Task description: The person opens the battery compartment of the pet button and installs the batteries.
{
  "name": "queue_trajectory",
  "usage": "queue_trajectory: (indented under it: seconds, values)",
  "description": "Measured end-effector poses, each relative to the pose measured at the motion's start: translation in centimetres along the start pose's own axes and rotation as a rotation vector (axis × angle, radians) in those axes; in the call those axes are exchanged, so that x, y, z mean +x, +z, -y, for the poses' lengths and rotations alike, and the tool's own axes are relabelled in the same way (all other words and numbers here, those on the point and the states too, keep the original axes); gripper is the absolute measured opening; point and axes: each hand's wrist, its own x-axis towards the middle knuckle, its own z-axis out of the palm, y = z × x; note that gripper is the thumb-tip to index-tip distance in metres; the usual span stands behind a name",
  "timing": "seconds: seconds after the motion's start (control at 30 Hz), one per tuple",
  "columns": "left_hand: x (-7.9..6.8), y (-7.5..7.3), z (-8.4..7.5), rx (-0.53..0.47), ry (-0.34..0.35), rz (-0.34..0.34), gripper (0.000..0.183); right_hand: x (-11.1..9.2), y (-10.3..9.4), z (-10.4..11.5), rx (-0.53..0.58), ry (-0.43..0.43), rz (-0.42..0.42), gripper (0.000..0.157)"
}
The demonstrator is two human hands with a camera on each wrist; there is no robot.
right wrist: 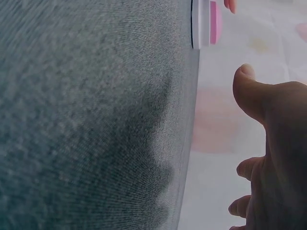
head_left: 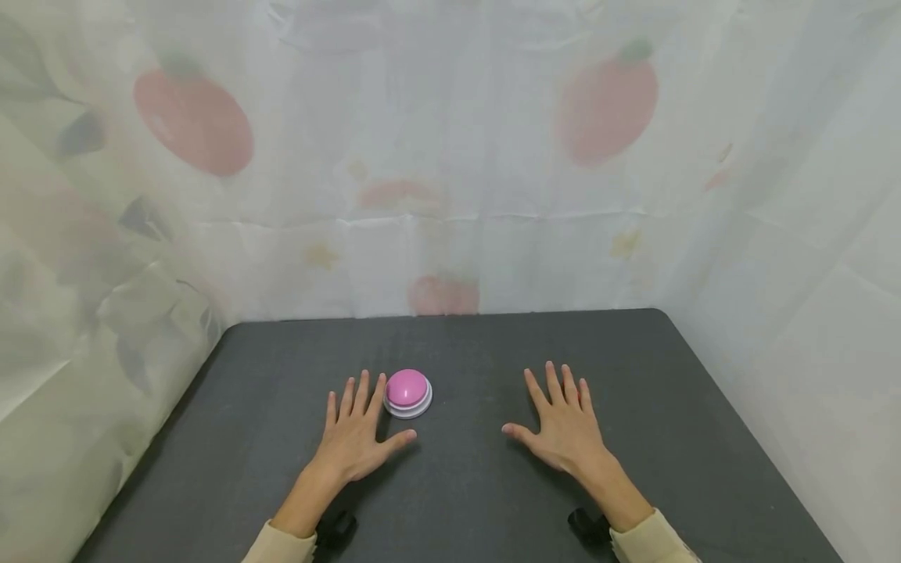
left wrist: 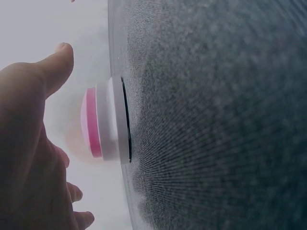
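Observation:
A round push button (head_left: 407, 389) with a pink dome and a white base sits on the dark grey table, left of the middle. My left hand (head_left: 355, 438) hovers just left of it, palm down, fingers spread, its index fingertip overlapping the button's edge in the head view. In the left wrist view the push button (left wrist: 103, 122) stands beyond the thumb, with a gap between them. My right hand (head_left: 563, 430) is held palm down over the table to the right, fingers spread, holding nothing. The right wrist view shows the button (right wrist: 206, 24) at its top edge.
The dark grey table (head_left: 479, 500) has rounded far corners. A white curtain (head_left: 450, 156) printed with red fruit hangs behind it, with more fabric on both sides. Black camera mounts (head_left: 336, 530) sit under both wrists by the cream sleeves (head_left: 281, 545).

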Motion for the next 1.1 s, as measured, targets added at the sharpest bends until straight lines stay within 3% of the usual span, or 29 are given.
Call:
queue_trajectory:
  seconds: [0.3, 0.6, 1.1]
  values:
    - [-0.1, 0.4, 0.3, -0.008, 0.001, -0.018, 0.111, 0.2, 0.1, 0.5, -0.011, -0.005, 0.016, 0.100]
    - [0.1, 0.2, 0.5, -0.022, -0.004, 0.006, 0.111, 0.9, 0.3, 1.3, 0.003, -0.028, 0.016, 0.100]
    - [1.5, 0.0, 1.3, -0.200, 0.046, -0.014, 0.106, 3.3, 0.3, 3.8, 0.084, -0.087, 0.021, 0.099]
